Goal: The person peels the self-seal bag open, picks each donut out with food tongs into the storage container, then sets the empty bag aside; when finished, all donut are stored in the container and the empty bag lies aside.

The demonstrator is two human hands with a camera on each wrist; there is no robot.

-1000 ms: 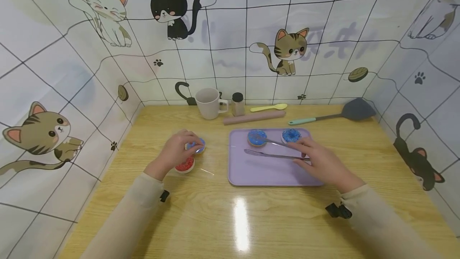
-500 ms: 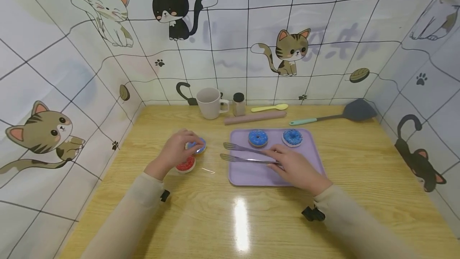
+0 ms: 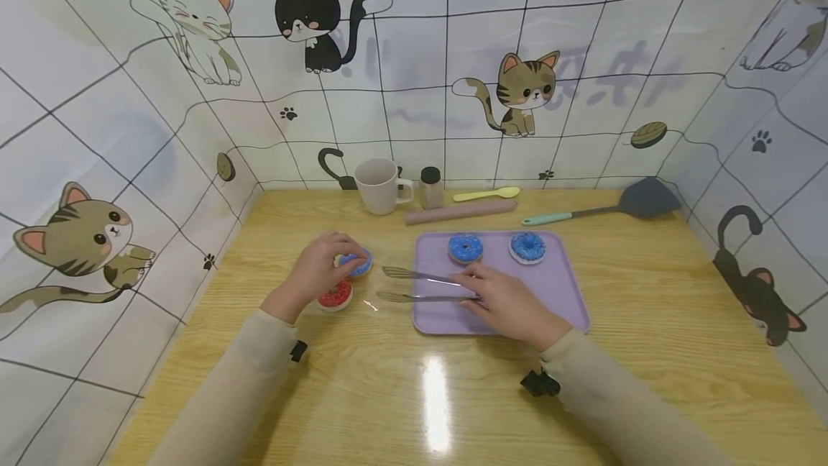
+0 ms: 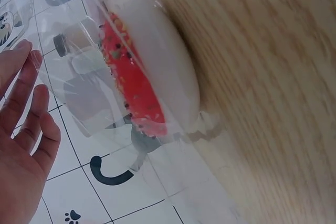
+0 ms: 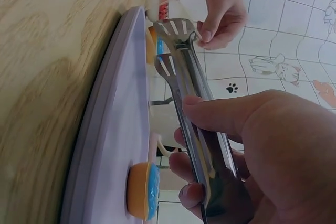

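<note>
My right hand [image 3: 514,308] grips metal tongs [image 5: 191,77] above the left part of the purple tray [image 3: 543,300]. The slotted tips of the tongs stand apart and point left, past the tray's rim. Thumb and fingertips of my left hand [image 3: 318,268] pinch the edge of a clear plastic bag [image 4: 178,166]. Inside or behind that film, a donut with red icing [image 3: 335,297] and one with blue icing [image 3: 361,263] sit on the table; the hand partly covers the blue one. On the tray lie a blue-iced donut [image 3: 465,247] and a blue-sprinkled donut [image 3: 527,247].
Along the back stand a mug [image 3: 378,189] and a black-capped shaker [image 3: 430,191]. Near them lie a yellow spoon [image 3: 481,195], a rolling pin [image 3: 459,212] and a turner [image 3: 647,198] with a green handle. Cat-printed walls enclose the wooden table [image 3: 362,394].
My right hand has moved left and toward me with the tongs, away from the blue-iced donut, which stays on the tray. The left hand holds its place.
</note>
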